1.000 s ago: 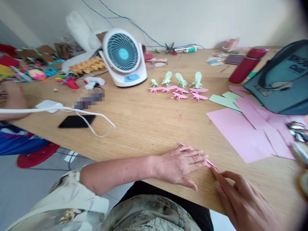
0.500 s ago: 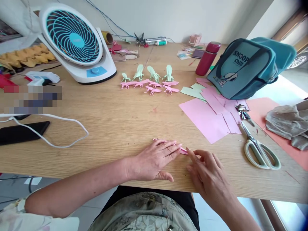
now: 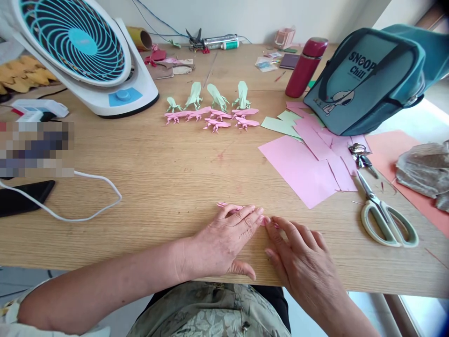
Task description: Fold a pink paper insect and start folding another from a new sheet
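Note:
A narrow strip of folded pink paper (image 3: 226, 205) lies flat on the wooden table near its front edge. My left hand (image 3: 226, 243) rests across it, palm down, with the fingers stretched out and the thumb apart; most of the strip is hidden underneath. At the strip's right end, the fingertips of my right hand (image 3: 303, 255) press down on the paper. That hand's fingers are slightly bent and its thumb stands away from them.
Pink origami insects (image 3: 217, 124) and green ones (image 3: 242, 96) stand at mid-table. Pink sheets (image 3: 298, 171), keys (image 3: 359, 150) and scissors (image 3: 382, 220) lie right. Behind are a red flask (image 3: 305, 70) and teal bag (image 3: 365, 89). A fan (image 3: 129, 98), white cable (image 3: 117, 201) and phone (image 3: 28, 196) are left.
The camera view has shifted, so the fan sits farther left and the bag farther right. My right fingers have moved closer to my left fingertips and now lie over the strip's right end.

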Motion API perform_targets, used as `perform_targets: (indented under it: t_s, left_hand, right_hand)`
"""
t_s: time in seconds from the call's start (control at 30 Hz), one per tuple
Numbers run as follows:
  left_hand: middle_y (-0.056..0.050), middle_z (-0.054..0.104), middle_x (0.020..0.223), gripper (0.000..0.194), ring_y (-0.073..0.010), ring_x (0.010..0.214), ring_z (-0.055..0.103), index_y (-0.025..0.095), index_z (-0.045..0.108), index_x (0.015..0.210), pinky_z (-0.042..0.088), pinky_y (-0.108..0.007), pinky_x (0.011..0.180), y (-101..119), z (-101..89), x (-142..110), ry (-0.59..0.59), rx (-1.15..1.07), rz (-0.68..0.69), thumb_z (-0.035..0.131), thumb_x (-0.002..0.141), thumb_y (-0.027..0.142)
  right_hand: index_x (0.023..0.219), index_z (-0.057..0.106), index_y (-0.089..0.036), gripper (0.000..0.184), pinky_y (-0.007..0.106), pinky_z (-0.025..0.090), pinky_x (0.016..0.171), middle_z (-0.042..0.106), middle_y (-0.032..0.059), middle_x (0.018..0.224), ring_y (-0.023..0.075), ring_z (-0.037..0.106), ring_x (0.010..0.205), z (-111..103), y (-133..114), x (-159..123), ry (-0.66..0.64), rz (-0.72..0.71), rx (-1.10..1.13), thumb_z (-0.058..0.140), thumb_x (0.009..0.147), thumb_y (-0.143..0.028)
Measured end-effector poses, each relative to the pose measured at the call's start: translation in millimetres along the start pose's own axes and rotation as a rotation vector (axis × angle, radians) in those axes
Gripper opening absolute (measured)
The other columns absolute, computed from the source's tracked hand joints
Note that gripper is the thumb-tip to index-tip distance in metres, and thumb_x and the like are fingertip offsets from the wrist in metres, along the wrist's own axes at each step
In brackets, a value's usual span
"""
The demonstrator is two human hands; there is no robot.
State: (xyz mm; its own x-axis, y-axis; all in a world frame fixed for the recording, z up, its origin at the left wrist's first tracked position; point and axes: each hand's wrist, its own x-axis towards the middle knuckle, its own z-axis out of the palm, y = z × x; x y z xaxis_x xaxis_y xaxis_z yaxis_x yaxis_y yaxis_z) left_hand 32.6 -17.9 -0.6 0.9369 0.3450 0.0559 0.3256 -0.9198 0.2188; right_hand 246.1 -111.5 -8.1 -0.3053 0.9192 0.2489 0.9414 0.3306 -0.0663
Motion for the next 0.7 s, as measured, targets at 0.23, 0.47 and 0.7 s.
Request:
perform_targets:
  t_s: [0.23, 0.47, 0.7]
  left_hand:
    - [-0.018, 0.033, 0.159, 0.082, -0.0294, 0.151, 0.024, 0.007, 0.026, 0.155, 0.006, -0.051, 0.123, -5.8, 0.6, -1.1, 0.022, 0.010, 0.065, 0.031, 0.097, 0.066]
    - [-0.016, 0.031, 0.160, 0.085, -0.0294, 0.152, 0.022, 0.010, 0.019, 0.157, 0.004, -0.055, 0.124, -2.6, 0.2, -12.5, -0.012, -0.091, 0.096, 0.036, 0.096, 0.066]
    - [-0.017, 0.027, 0.161, 0.085, -0.0276, 0.153, 0.020, 0.011, 0.016, 0.158, 0.005, -0.055, 0.124, -3.7, -0.3, -16.2, -0.034, -0.148, 0.132, 0.035, 0.096, 0.066]
  right_hand:
    - [0.137, 0.054, -0.013, 0.041, 0.041, 0.042, 0.087, 0.060, 0.0142, 0.133, 0.0280, 0.054, 0.110, 0.3, 0.8, -4.3, -0.001, 0.022, 0.011, 0.043, 0.101, -0.030]
    - [0.148, 0.041, -0.010, 0.052, 0.044, 0.039, 0.099, 0.052, 0.0169, 0.144, 0.0301, 0.047, 0.128, 2.0, -10.6, -24.8, 0.030, 0.022, 0.053, 0.043, 0.101, -0.032]
    - [0.155, 0.027, -0.010, 0.061, 0.048, 0.035, 0.108, 0.049, 0.0182, 0.147, 0.0316, 0.043, 0.135, 9.9, -17.6, -38.4, 0.079, 0.024, 0.045, 0.044, 0.101, -0.032]
